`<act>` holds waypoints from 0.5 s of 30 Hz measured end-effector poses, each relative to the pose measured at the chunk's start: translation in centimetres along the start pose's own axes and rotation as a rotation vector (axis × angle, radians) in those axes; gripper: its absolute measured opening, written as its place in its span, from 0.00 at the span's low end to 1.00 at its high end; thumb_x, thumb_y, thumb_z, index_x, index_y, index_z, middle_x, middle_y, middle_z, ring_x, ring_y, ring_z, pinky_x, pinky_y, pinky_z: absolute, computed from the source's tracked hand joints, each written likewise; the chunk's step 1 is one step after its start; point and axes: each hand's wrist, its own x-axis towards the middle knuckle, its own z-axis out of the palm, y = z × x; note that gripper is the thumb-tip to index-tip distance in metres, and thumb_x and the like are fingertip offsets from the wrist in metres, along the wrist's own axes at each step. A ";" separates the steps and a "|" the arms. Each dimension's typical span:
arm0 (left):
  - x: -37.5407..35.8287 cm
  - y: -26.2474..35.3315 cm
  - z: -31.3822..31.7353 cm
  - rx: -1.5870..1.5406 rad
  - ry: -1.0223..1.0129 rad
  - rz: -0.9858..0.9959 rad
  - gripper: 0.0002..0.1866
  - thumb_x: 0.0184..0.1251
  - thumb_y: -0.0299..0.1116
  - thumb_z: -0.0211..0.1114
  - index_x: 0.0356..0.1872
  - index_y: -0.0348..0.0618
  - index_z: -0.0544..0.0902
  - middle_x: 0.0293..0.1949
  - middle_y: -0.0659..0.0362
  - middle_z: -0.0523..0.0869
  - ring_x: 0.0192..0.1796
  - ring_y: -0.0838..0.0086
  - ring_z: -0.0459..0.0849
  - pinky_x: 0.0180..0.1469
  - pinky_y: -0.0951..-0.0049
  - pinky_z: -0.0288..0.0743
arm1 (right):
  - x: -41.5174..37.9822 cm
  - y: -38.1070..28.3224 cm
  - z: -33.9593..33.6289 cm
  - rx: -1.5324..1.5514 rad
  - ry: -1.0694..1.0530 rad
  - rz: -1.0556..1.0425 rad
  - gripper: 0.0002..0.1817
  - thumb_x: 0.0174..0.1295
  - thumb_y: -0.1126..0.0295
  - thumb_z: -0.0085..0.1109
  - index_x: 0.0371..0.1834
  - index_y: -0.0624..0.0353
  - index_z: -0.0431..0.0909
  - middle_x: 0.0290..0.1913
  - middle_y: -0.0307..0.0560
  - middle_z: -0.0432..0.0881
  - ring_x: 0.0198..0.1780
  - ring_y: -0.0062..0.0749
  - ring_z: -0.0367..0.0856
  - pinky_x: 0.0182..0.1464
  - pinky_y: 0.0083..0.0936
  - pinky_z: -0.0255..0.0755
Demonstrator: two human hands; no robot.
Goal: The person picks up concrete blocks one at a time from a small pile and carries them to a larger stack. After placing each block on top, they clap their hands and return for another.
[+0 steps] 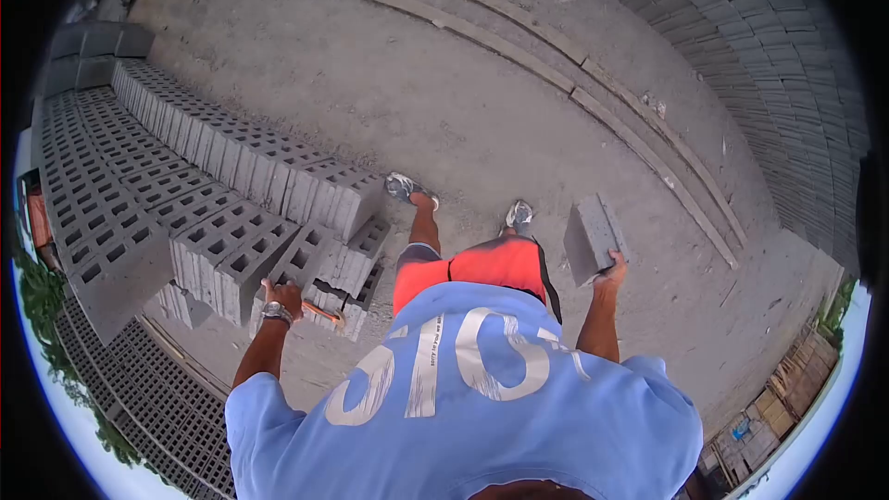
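My right hand (611,268) grips a grey concrete block (593,236) by its near end, holding it out to the right of my legs. My left hand (282,299), with a watch on the wrist, is closed over the near end of a hollow concrete block (304,257) in the stack at my left. Beside that hand, a thin orange-brown stick-like thing (324,315) lies across the lower blocks. Rows of hollow blocks (185,199) with square holes stand packed together beyond my left hand.
Long boards (519,60) lie on the bare dirt ground (370,83) ahead. A tall stack of blocks (759,46) curves along the right. More hollow blocks (120,389) cover the lower left, and wooden planks (773,407) lie at the lower right.
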 end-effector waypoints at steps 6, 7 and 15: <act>-5.3 12.2 -19.4 -0.076 -0.099 0.022 0.27 0.57 0.45 0.63 0.56 0.41 0.76 0.51 0.50 0.86 0.58 0.57 0.83 0.69 0.32 0.51 | 3.9 4.0 -18.3 0.280 0.314 0.236 0.21 0.41 0.67 0.66 0.43 0.58 0.80 0.43 0.44 0.82 0.45 0.43 0.78 0.54 0.37 0.71; -5.0 15.0 -22.7 -0.103 -0.083 0.032 0.27 0.59 0.46 0.62 0.56 0.41 0.76 0.54 0.50 0.85 0.61 0.57 0.81 0.70 0.33 0.52 | 5.5 5.7 -21.0 0.286 0.405 0.243 0.21 0.41 0.67 0.66 0.42 0.57 0.80 0.42 0.45 0.82 0.45 0.44 0.78 0.54 0.38 0.71; 7.2 39.7 -36.3 -0.083 0.117 0.231 0.42 0.52 0.58 0.70 0.61 0.37 0.74 0.62 0.44 0.79 0.67 0.51 0.74 0.71 0.39 0.56 | 2.4 5.6 -33.3 0.286 0.400 0.311 0.21 0.37 0.67 0.68 0.40 0.55 0.83 0.42 0.48 0.84 0.45 0.47 0.80 0.52 0.45 0.74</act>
